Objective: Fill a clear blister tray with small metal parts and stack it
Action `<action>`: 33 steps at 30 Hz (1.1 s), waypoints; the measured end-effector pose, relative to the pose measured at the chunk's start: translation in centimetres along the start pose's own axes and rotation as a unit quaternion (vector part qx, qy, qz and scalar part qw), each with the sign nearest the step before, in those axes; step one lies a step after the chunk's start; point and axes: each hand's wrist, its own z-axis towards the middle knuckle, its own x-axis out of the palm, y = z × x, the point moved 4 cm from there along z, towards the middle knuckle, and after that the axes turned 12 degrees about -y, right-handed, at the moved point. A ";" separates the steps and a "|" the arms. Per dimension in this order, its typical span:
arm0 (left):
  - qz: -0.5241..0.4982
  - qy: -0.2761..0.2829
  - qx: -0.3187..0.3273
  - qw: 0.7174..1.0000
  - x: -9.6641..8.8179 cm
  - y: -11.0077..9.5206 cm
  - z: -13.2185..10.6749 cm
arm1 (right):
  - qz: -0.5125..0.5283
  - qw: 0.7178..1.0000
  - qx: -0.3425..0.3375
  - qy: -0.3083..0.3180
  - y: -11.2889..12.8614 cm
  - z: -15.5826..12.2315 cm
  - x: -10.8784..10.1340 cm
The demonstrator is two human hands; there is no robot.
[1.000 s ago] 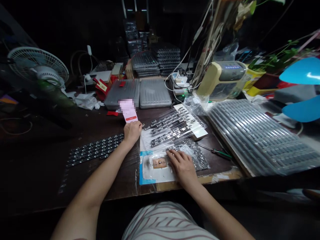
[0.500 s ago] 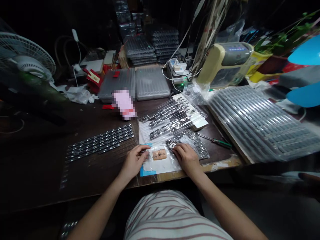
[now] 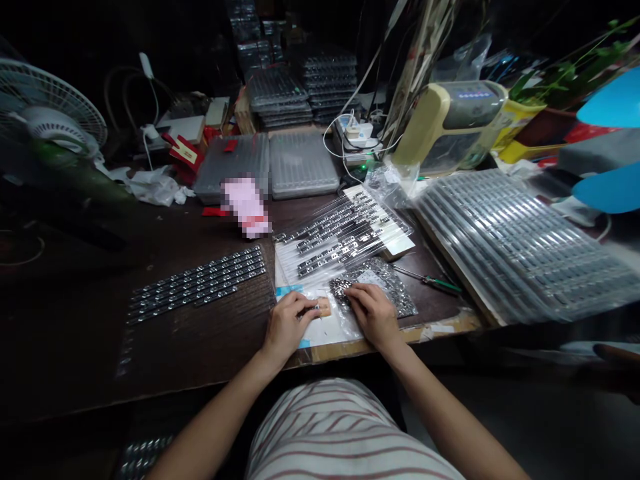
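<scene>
My left hand [image 3: 289, 325] rests on a white sheet [image 3: 325, 327] at the table's near edge, its fingers pinched on a small metal part beside a small tan block [image 3: 325, 307]. My right hand [image 3: 373, 313] lies just to the right, fingers curled down onto a pile of small metal parts [image 3: 395, 293] on a clear bag. Behind both hands lie clear tubes of metal clips [image 3: 340, 233] on a white board.
Rows of metal strips [image 3: 195, 285] lie at the left. A pink phone [image 3: 245, 207] sits mid-table, a green-handled screwdriver [image 3: 430, 281] right of the parts. A large ribbed tray [image 3: 515, 240] fills the right; a fan [image 3: 45, 123] stands far left; lidded trays [image 3: 300, 167] sit behind.
My left hand has come back from the pink phone to the white sheet and closed on a small part by the tan block. My right hand has barely shifted.
</scene>
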 end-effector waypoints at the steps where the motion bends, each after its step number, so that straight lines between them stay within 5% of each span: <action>1: 0.006 0.001 0.005 1.000 0.0 0.0 0.0 | 0.002 1.000 -0.001 0.003 0.0 0.0 0.0; 10: 0.020 0.013 0.010 1.000 0.0 -0.4 0.2 | 0.024 1.000 0.014 0.001 0.7 0.1 0.4; 16: -0.046 -0.084 -0.030 0.995 -1.0 0.3 0.2 | -0.014 0.998 -0.016 0.060 3.5 0.3 2.8; 21: -0.049 -0.094 -0.038 0.994 -1.2 0.7 0.2 | -0.065 0.994 -0.041 0.081 4.4 0.3 4.1; 33: -0.053 -0.096 -0.039 0.993 -1.3 0.5 0.3 | -0.181 0.963 -0.124 0.155 -0.2 -0.2 0.3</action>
